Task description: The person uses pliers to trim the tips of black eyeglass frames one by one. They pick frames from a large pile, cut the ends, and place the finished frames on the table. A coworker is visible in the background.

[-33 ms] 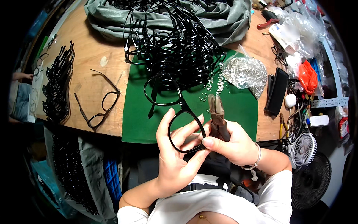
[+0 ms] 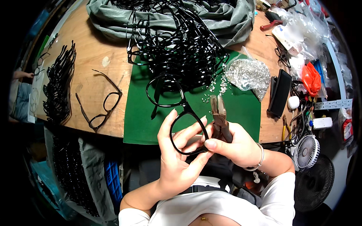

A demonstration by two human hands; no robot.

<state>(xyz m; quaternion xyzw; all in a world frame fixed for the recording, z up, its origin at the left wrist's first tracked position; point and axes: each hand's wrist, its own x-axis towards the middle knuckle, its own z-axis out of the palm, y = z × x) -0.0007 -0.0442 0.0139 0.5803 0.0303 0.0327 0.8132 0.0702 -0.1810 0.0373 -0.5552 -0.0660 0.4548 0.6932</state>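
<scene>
My left hand (image 2: 177,162) grips a black glasses frame (image 2: 184,108) by its lower rim; the upper rim reaches over the green mat (image 2: 243,118). My right hand (image 2: 237,147) holds metal pliers (image 2: 219,115), jaws pointing up, while its thumb presses on the frame's lower rim. Beyond the pliers, small silver pieces (image 2: 222,87) lie scattered beside a clear plastic bag (image 2: 245,73) full of similar bits. A big pile of glossy black frames (image 2: 179,56) lies on the mat.
Another frame (image 2: 109,105) and a row of black parts (image 2: 56,86) lie left on the wooden table (image 2: 102,56). A grey cloth (image 2: 105,19) lies behind. At right are a black case (image 2: 279,92), plastic bags and fans (image 2: 306,150). Another person's hand (image 2: 28,75) shows far left.
</scene>
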